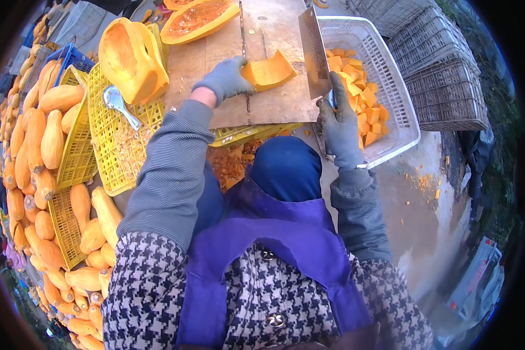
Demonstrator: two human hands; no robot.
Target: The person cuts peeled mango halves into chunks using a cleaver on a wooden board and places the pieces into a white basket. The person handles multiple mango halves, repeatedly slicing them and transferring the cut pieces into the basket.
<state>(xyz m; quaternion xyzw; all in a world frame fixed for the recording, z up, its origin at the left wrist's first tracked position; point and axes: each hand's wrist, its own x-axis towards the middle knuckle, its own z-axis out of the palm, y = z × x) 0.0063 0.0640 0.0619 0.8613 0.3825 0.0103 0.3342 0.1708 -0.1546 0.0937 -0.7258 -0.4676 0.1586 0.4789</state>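
Note:
My left hand (227, 80), in a grey work glove, grips the left end of a curved slab of peeled pumpkin (271, 72) on the wooden cutting board (210, 105). In my right hand (340, 124), also gloved, is the handle of a broad cleaver (313, 52). Its blade stands upright at the board's right edge, apart from the slab. Just beyond the blade, a white plastic crate (389, 83) holds many pumpkin chunks (367, 100). Hollowed pumpkin halves (129, 61) rest at the board's left, and a seedy half (199, 19) lies at its far end.
A yellow crate (109, 148) on the left carries a metal scoop (118, 103) and seed scraps. Whole peeled pumpkins (37, 135) are heaped farther left. Stacked grey crates (446, 92) stand at right. Pulp (227, 166) lies below the board, before my knees.

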